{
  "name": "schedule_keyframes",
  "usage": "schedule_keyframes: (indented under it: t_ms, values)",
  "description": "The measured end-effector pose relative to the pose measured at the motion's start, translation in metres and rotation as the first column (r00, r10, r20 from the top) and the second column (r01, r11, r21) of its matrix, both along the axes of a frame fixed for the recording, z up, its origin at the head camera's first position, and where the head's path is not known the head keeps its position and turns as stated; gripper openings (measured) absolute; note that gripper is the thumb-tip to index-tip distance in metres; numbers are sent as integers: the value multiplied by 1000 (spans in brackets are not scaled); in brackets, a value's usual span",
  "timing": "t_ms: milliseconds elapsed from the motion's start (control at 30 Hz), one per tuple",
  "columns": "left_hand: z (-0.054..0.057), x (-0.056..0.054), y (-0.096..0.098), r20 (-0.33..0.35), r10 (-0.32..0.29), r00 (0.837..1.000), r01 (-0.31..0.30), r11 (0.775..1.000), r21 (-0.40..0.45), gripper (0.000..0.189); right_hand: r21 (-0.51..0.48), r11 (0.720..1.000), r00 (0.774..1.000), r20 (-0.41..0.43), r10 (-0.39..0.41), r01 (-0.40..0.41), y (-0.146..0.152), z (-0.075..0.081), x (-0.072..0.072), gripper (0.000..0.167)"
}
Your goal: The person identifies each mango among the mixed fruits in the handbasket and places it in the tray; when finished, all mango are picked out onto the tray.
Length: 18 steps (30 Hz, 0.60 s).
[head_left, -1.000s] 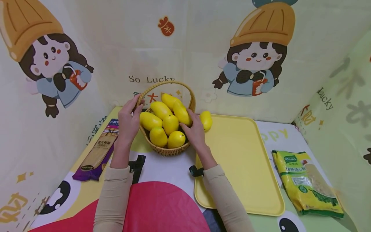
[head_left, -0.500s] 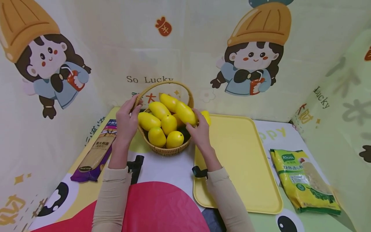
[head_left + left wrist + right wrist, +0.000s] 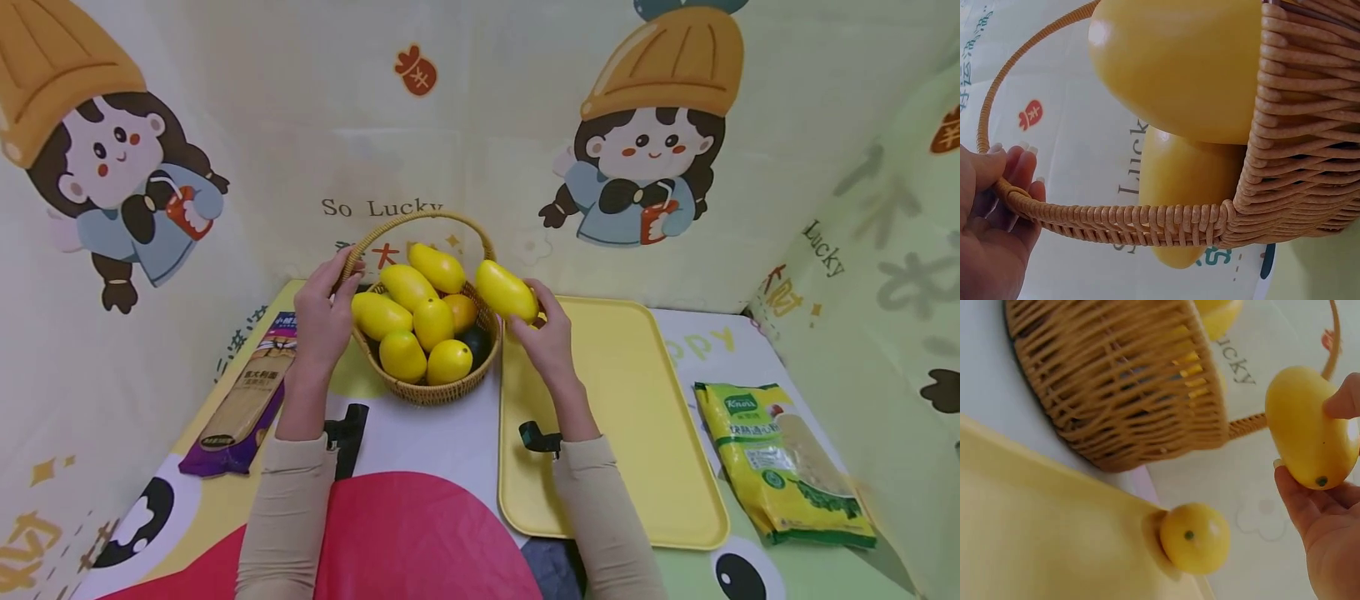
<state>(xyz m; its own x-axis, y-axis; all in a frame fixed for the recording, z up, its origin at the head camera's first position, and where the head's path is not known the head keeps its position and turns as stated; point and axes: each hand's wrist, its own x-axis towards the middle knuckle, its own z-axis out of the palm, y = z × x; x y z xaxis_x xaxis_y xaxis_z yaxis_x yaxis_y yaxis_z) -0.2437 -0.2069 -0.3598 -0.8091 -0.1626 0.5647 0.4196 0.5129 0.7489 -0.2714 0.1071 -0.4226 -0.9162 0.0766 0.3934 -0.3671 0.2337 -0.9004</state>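
Just right of the head view's centre, the right hand [image 3: 547,335] grips a mango [image 3: 505,291] beside the basket [image 3: 438,393]; the left hand [image 3: 324,323], left of centre, holds its handle [image 3: 420,214]. Another mango [image 3: 1195,537] sits on the tray [image 3: 1054,525], lower middle of the right wrist view.

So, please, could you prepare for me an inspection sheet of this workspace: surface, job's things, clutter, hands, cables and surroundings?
Surface: printed tablecloth.
Job's things: wicker basket with yellow fruits, an orange fruit and a dark item; yellow tray, with one fruit at its far edge.
Clutter: purple packet at left, Knorr bag at right.
Hands: left hand holds the basket handle; right hand holds a yellow fruit near the basket.
Cables: nothing seen.
Surroundings: cartoon-printed backdrop.
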Motion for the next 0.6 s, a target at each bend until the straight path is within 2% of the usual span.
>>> schedule_keyframes:
  t_ms: [200, 433, 600]
  values:
    - [1, 0, 0, -9, 1, 1000, -1, 1000, -8, 44, -54, 998, 999, 4, -37, 38, 15, 5, 0, 56]
    - [2, 0, 1, -18, -5, 1000, 5, 1000, -10, 43, -86, 986, 989, 64, -136, 141, 28, 26, 16, 53]
    - [2, 2, 0, -11, 4, 1000, -5, 1000, -18, 43, -177, 968, 978, 135, -158, 180, 42, 1, -1, 51]
